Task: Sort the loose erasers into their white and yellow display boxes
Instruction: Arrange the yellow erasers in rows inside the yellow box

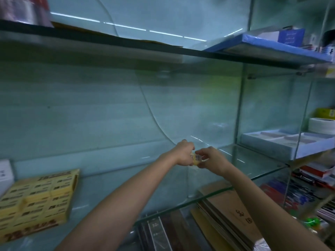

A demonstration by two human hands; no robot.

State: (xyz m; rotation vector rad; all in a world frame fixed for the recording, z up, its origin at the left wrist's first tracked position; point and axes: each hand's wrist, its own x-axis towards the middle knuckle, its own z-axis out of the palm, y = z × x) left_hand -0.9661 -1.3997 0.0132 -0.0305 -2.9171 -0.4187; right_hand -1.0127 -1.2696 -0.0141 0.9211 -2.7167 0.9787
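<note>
Both hands, left hand & right hand, fingers clamped on small yellow wrapped eraser, well right of full yellow cardboard display box.

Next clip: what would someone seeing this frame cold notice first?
Two bare arms reaching out over a glass shelf, with the left hand and right hand meeting around a small yellow eraser at mid-frame. Next, the yellow display box at lower left, packed with rows of yellow erasers. The frame is blurred, so the printing cannot be read.
</note>
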